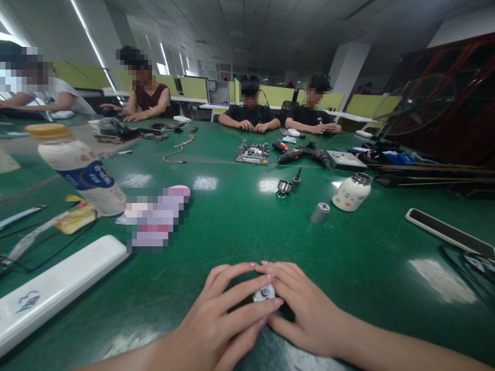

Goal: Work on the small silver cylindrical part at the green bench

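At the near edge of the green table, my left hand (222,312) and my right hand (307,304) meet with fingers curled around a small round silver part (264,292). Its face has a dark raised centre and points up toward me; fingers cover most of its sides. Left fingertips cross in front of it, while the right fingers close in from the other side. Beyond my hands stand a silver metal cylinder (320,213) and a white thermos body (351,192) with printed pictures, its top uncovered. Metal lid parts (285,187) lie nearby.
On the left are a white power strip (65,288), a tilted-looking bottle (83,170) and a blurred pinkish item (180,191). Farther back lie a circuit board (253,153) and power drills (305,153). Several people sit around the table. At right is a long black-and-white device (448,232).
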Demonstrator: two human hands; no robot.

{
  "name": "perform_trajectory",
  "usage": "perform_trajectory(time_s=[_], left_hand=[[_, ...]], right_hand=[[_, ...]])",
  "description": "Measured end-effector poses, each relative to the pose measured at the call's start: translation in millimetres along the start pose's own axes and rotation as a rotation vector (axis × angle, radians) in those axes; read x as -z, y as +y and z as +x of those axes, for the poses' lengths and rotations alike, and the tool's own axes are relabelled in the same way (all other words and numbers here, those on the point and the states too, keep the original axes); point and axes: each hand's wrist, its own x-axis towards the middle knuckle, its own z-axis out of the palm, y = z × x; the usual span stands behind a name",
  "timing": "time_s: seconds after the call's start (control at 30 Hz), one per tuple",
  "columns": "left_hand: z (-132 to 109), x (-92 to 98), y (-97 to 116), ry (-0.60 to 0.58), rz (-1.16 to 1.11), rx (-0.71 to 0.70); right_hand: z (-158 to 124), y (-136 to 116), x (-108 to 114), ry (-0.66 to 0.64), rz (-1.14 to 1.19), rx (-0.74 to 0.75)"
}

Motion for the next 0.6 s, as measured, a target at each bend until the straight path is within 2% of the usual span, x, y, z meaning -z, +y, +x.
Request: perform_trajectory(time_s=[0.37,0.5,0.6], left_hand=[[-3.5,0.0,0.6,0.029,-0.001,0.012],[-5.7,-3.9,-4.2,0.055,0.149,0.154],[-6.8,-11.6,-9.9,-0.034,0.266,0.283]], right_hand=[[1.4,-1.0,1.8,-0.012,0.004,-0.001],[2.5,-2.6,4.3,-0.044,0.017,-0.038],[2.2,-2.8,4.9,-0.052,0.001,-0.048]])
